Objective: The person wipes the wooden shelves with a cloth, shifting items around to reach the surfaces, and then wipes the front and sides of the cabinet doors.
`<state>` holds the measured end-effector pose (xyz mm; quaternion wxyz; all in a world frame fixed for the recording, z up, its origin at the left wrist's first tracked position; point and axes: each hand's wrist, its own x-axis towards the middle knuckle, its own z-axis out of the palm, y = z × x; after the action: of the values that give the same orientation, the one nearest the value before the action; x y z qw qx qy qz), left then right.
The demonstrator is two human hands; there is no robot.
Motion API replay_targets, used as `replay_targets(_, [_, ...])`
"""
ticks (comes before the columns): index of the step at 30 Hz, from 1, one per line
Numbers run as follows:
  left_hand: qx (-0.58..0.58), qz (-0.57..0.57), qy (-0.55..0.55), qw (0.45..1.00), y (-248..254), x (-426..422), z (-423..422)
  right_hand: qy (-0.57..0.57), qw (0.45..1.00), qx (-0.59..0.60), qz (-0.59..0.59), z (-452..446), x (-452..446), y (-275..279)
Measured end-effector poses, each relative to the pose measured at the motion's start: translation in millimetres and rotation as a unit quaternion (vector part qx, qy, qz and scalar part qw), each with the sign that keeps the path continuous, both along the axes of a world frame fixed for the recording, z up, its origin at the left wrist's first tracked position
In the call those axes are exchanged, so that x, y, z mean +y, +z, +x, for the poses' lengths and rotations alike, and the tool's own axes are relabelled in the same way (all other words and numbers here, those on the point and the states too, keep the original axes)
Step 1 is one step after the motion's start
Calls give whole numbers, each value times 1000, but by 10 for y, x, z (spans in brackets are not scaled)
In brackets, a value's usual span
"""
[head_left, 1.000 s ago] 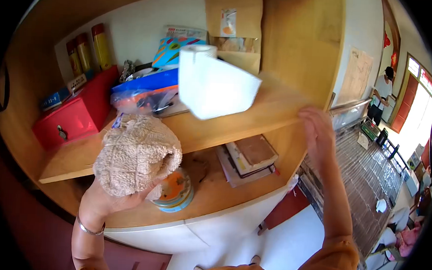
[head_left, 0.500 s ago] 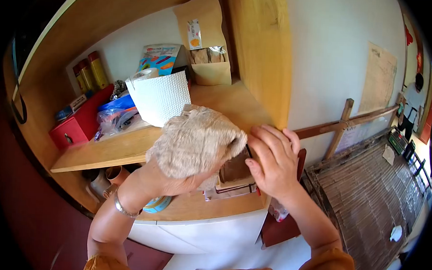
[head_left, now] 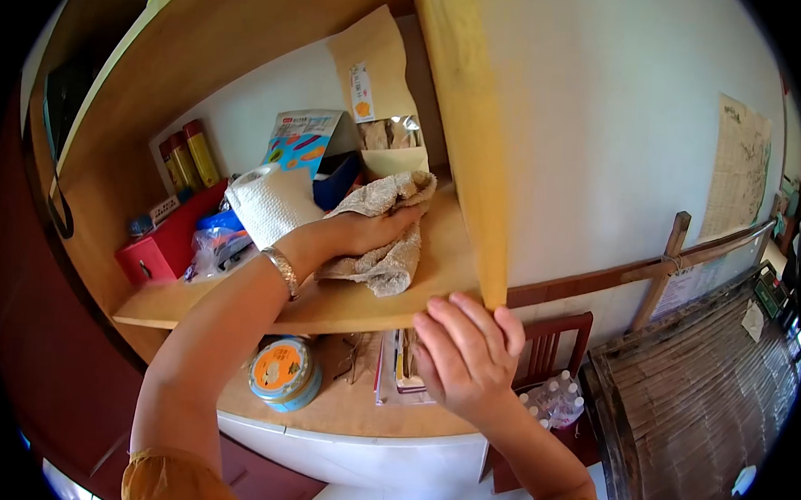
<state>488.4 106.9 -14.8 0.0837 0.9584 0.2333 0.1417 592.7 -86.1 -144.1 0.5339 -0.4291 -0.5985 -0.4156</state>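
My left hand (head_left: 364, 234) is on the wooden shelf (head_left: 458, 252), pressing a beige, fluffy cleaning cloth (head_left: 389, 272) against its surface. Parts of the fingers are hidden in the cloth's folds. Left of that hand stands a roll of white paper towel (head_left: 268, 207). My right hand (head_left: 469, 360) is at the shelf's front right corner, with its fingers stretched out and touching the edge by the upright panel (head_left: 476, 146). Nothing shows in its grasp.
Behind the cloth stand a kraft paper bag (head_left: 368, 65) and a blue snack pouch (head_left: 298, 143). A red box (head_left: 159, 253) sits at left. Below are a round tin (head_left: 281, 374) and papers (head_left: 391, 375). Bottled water (head_left: 556, 402) and a slatted bamboo bed (head_left: 698, 406) lie to the right.
My left hand has carried the cloth from in front of the shelf edge onto the shelf's surface. The right hand sits lower in view, still near the corner. The view has shifted.
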Motion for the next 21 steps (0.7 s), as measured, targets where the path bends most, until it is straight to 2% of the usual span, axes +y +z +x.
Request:
replay_targets(1, [23,-8,45,999,14,62,50,-8,1000,1,-2,4,-4,-7])
replay_targets(4, [74,9,62,995,96,47,164,-15,1000,-2,13,5,29,-34])
replay_targets(6, [42,14,84,995,155,-44,205,-12,1000,-11,12,8,31,-42])
replay_targets(8, [69,-55,76,993,220,-74,241,-26,999,-1,20,-2,38,-47])
replay_targets(9, [63,-54,78,994,219,-34,237,-28,999,-1,24,-6,54,-58])
replay_targets(13, [73,36,57,995,120,204,254,-30,999,-13,25,-2,53,-54])
replay_targets(21, [51,33,35,998,109,-88,213,-20,999,-11,39,5,102,-70])
